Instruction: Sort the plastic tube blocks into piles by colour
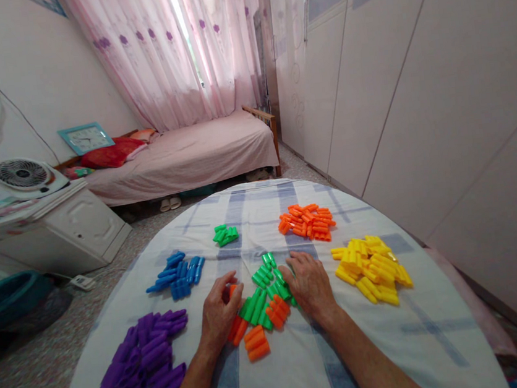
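Note:
Green ribbed plastic pieces [254, 306], like short tubes joined side by side, lie in a loose pile between my two hands. My left hand [220, 307] is at the pile's left edge, its fingers curled round an orange plastic piece [233, 290] that partly shows between thumb and fingers. On the right side, my right hand [310, 283] rests with fingers apart, thumb and fingertips touching the edge of the green pieces. Several more orange pieces [257, 343] lie among and in front of the green ones. What is under my right palm is hidden.
Around the round table's checked cloth [365, 356] lie piles of purple [153, 355], blue [179, 276], yellow [372, 268] and orange pieces [307, 221], plus a small green group [224, 235]. Beyond stand a bed [207, 150], a wardrobe [395, 79] and a cabinet with a fan [23, 174].

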`<action>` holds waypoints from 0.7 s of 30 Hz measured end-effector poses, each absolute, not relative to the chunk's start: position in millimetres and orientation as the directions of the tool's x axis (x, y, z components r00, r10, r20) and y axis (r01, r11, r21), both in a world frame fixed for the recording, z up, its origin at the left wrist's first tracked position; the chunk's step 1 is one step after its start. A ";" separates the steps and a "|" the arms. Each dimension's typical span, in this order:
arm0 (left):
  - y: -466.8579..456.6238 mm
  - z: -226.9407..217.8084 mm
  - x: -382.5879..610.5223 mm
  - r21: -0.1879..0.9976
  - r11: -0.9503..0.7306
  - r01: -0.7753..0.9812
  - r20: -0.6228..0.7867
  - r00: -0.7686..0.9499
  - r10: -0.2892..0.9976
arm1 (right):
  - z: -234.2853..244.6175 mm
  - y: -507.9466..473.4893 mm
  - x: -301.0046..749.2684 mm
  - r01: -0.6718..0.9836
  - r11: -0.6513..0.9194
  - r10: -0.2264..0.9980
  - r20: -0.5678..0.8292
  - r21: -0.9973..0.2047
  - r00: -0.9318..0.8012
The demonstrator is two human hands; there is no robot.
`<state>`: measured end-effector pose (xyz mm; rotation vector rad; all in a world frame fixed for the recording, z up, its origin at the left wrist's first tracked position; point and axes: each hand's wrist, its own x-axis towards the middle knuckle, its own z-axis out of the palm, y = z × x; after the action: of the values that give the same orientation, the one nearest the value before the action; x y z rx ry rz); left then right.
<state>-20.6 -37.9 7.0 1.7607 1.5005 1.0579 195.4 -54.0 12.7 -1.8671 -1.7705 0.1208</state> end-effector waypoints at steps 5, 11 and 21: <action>-40.5 8.9 -19.7 0.874 -0.165 0.458 0.183 0.006 0.983 | 5.7 -48.6 203.6 0.798 0.029 0.939 0.290 -0.602 0.185; -35.9 38.9 -9.0 0.891 -0.126 0.436 0.165 -0.052 0.985 | 3.2 -46.1 209.3 0.694 0.053 0.926 0.295 -0.718 0.235; 39.3 47.8 87.5 0.803 -0.419 0.424 0.359 0.219 0.907 | 5.7 -48.0 208.9 0.629 0.084 0.910 0.316 -0.773 0.267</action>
<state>87.5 39.3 47.8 1.9453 1.2244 1.1385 208.9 -48.0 5.7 -1.6293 -1.4477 0.3893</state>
